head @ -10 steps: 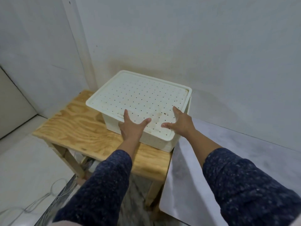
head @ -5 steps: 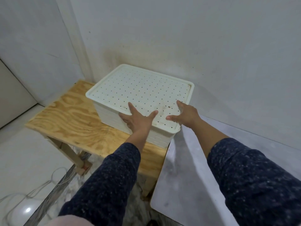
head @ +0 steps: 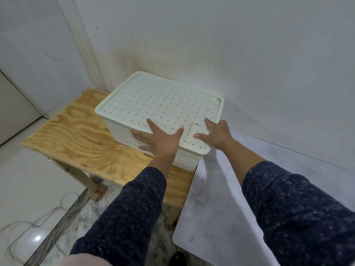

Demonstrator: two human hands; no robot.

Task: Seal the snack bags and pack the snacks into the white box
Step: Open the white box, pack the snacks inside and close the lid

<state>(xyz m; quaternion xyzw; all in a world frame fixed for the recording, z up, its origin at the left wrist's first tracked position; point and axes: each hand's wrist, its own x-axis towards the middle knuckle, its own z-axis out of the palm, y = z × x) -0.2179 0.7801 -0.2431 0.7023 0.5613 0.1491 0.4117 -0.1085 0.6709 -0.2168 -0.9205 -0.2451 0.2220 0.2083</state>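
A white box (head: 184, 160) with a woven-pattern wall stands on a plywood table (head: 76, 139), closed by a white perforated lid (head: 161, 104). My left hand (head: 159, 140) lies flat on the lid's near edge, fingers spread, some hanging over the front wall. My right hand (head: 216, 134) rests on the lid's near right corner, fingers apart, its outer fingers curled at the right rim. No snack bags are in view; the inside of the box is hidden by the lid.
The box sits against the back wall (head: 211, 45). A white marble-look tabletop (head: 221, 198) adjoins the plywood table on the right. Cables (head: 38, 221) lie on the tiled floor at lower left. Bare plywood stretches left of the box.
Both hands stay on the lid throughout. My left hand has slid nearer the front edge, fingers over the wall. My right hand has moved out to the right corner. The camera has shifted closer.
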